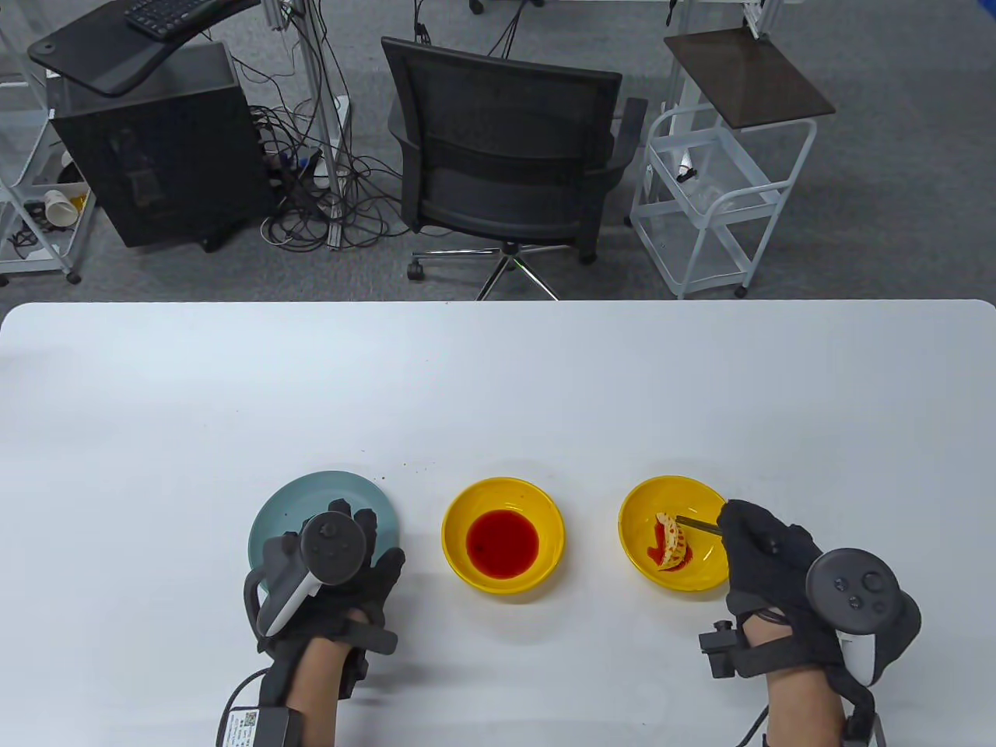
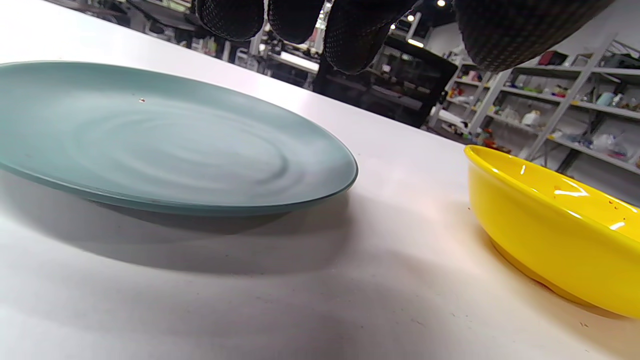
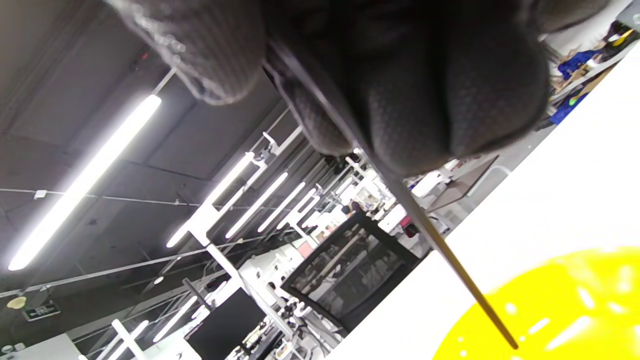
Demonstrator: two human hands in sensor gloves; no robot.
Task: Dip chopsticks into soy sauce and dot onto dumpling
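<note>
Nearest, the right hand [image 1: 766,556] pinches thin, stiff, light chopsticks [image 1: 698,525] near their top, tips over the soft, sauce-dotted dumpling [image 1: 671,542] in its yellow bowl [image 1: 646,510]; left hand [image 1: 342,556] rests flat on the plate [image 1: 288,506]; soy sauce [image 1: 503,545] sits between.

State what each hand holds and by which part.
The right hand grips the chopsticks by their upper end, tips over the dumpling. The left hand holds nothing; it hovers over the plate.
</note>
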